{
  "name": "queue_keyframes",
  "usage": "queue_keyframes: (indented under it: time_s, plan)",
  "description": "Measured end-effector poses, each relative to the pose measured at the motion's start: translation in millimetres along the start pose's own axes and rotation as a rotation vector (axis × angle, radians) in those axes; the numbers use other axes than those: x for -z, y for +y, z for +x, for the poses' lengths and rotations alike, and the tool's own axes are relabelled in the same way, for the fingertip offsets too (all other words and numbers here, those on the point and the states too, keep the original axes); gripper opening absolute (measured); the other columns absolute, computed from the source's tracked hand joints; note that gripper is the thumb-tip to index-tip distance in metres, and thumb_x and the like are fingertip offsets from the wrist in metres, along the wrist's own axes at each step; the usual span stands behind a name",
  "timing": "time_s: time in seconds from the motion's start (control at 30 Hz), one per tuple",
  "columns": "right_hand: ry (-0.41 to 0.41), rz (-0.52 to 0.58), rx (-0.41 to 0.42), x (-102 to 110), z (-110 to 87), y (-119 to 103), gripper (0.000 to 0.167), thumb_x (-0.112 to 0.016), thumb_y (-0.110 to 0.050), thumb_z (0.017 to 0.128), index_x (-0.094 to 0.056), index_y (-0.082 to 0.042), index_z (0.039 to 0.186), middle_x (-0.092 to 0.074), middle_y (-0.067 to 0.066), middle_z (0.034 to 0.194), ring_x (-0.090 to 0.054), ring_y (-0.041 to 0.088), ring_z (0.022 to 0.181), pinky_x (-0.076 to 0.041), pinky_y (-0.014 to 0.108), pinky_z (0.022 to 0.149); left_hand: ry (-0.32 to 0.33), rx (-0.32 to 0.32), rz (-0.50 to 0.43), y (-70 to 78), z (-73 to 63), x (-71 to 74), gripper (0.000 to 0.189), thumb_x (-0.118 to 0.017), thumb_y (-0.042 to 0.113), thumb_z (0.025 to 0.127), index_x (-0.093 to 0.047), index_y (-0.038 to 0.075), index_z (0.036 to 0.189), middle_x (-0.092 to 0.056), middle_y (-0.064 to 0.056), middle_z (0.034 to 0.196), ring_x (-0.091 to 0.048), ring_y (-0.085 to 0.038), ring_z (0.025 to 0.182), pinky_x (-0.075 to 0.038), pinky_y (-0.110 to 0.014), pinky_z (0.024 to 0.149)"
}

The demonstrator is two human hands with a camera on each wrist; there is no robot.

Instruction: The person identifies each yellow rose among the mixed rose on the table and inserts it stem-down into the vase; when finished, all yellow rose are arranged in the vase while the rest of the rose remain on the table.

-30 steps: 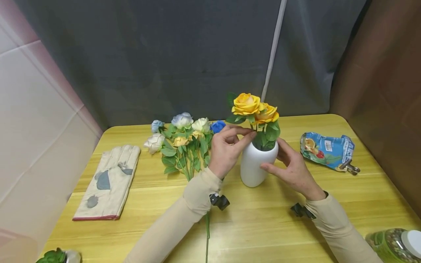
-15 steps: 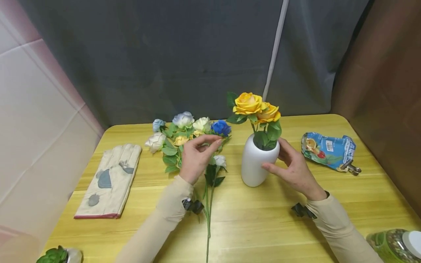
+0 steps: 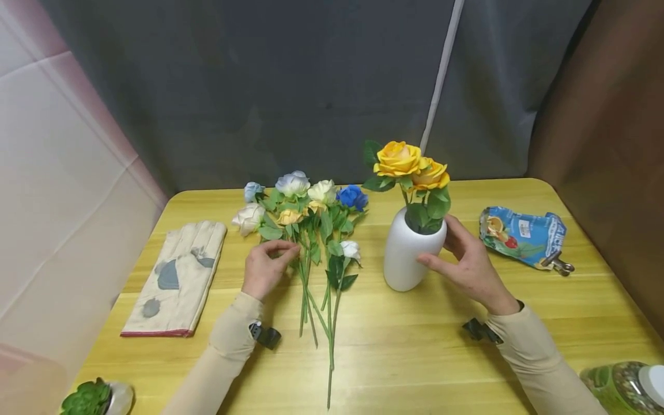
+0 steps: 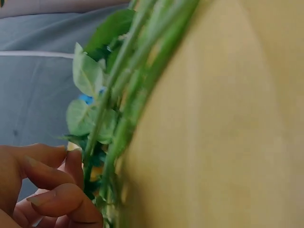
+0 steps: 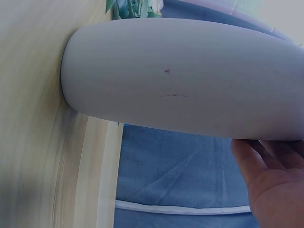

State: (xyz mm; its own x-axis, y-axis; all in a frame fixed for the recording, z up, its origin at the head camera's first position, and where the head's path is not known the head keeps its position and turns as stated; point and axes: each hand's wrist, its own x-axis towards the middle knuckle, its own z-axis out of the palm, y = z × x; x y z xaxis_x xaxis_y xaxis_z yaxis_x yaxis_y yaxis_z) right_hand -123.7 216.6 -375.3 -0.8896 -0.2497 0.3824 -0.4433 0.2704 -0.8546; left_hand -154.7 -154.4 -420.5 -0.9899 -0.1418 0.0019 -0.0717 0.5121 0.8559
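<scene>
My right hand holds a white vase from its right side, thumb in front and fingers behind. In the right wrist view the vase stands on the table with the hand near its upper end. Two yellow roses with green leaves rise from its mouth. My left hand is at the left side of a spread of flowers, fingertips right by the green stems. In the left wrist view its loosely bent fingers lie beside these stems, not wrapped around them.
White, pale blue, yellow and blue flowers lie left of the vase, with a small white rose nearer. A folded glove lies left, a clipped blue pouch right. A potted succulent and a jar stand at the front corners.
My left hand has left the yellow roses at the vase's mouth and moved left and down to the lying stems. The right hand keeps its hold on the vase.
</scene>
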Motion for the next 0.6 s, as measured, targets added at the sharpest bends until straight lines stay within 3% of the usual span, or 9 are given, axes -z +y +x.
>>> queue_keyframes:
  time_s: [0.1,0.27,0.6]
  plan:
    - [0.005,0.01,0.006,0,0.1,1,0.075,-0.075,0.006,0.087,-0.045,-0.012,0.153,-0.059,0.007,0.141,-0.059,0.006,0.126,-0.047,0.018,0.104,-0.01,0.038,0.007,-6.3,-0.1,2.7,0.024,-0.076,0.026,0.094,-0.078,0.005,0.106,-0.077,-0.011,0.092,-0.06,-0.008,0.066,-0.048,-0.023,0.058]
    - [0.004,0.014,0.007,0,0.8,1,0.075,-0.075,0.006,0.087,-0.045,-0.013,0.154,-0.059,0.006,0.14,-0.059,0.007,0.126,-0.047,0.018,0.104,-0.019,0.061,0.022,-12.3,1.9,4.1,0.025,-0.078,0.028,0.093,-0.078,0.005,0.105,-0.076,-0.008,0.086,-0.058,-0.008,0.062,-0.047,-0.024,0.056]
    - [-0.001,0.002,-0.003,0,0.5,0,0.075,-0.075,0.005,0.089,-0.044,-0.015,0.155,-0.057,0.012,0.143,-0.058,0.006,0.127,-0.046,0.017,0.105,-0.124,0.109,-0.111,-14.4,7.7,-0.2,0.026,-0.079,0.021,0.092,-0.078,0.001,0.108,-0.077,-0.004,0.084,-0.052,-0.005,0.049,-0.043,-0.021,0.048]
